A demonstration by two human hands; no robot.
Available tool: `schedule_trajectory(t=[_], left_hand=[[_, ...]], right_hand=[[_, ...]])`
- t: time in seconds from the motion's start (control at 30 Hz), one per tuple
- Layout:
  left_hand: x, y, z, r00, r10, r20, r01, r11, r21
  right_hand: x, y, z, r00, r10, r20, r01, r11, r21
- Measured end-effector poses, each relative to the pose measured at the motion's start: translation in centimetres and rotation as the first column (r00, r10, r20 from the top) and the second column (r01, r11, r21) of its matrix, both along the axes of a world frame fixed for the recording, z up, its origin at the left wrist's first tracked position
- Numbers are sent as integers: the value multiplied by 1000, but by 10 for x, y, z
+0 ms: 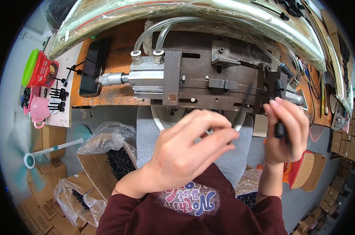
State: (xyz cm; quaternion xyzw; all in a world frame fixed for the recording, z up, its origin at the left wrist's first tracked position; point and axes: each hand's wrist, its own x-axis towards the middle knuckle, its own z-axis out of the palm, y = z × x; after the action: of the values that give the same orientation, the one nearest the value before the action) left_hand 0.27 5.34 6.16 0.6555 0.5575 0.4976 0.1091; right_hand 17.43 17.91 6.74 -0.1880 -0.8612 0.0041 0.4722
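Right fingers curled around a black part (279, 130), which sat beneath their tips with its long axis roughly upright; the thumb's share in the grip could not be made out. The left hand (181, 150) reached across from the lower left, its fingers bent and slightly parted; whether they pinched anything could not be told. A dark rod (243, 110), blurred, lay between the two hands, up and right of the left fingertips and left of the right hand (291, 127). Its long axis ran steeply, the upper end leaning right, and its lower end was nearest the left fingers; contact there was unclear.

Just above the right fingertips, a black knob (279, 85) stood at the right end of the fixture (201, 64). A thin wire (195, 79) crossed the fixture nearly level, through the small block (216, 84), so that the rod stood athwart its line. Farther left lay the silver cylinder (147, 81), and beyond it a phone (93, 68) on the orange surface (120, 101).
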Motion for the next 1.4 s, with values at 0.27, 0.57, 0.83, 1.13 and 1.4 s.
schedule_trajectory(t=[0.27, 0.57, 0.83, 1.13, 1.4], left_hand=[[8, 20, -26, 882, 223, -415, -230, 973, 34], [4, 21, -15, 884, 175, -434, -228, 971, -72], [-4, 8, 8, 915, -223, 335, 232, 973, 13], [-3, 0, -10, 993, 71, -98, -72, 997, -1], [2, 22, -20, 856, 197, -479, -209, 978, 30]], right_hand=[[-1, -8, 1, 900, -4, -435, -293, 734, -612], [9, -12, 10, 748, -11, -664, -661, 80, -746], [-5, -13, 11, 684, -40, -729, -713, -253, -655], [5, -9, 13, 825, -93, -558, -470, 437, -767], [3, -22, 5, 967, -38, -252, -98, 857, -505]])
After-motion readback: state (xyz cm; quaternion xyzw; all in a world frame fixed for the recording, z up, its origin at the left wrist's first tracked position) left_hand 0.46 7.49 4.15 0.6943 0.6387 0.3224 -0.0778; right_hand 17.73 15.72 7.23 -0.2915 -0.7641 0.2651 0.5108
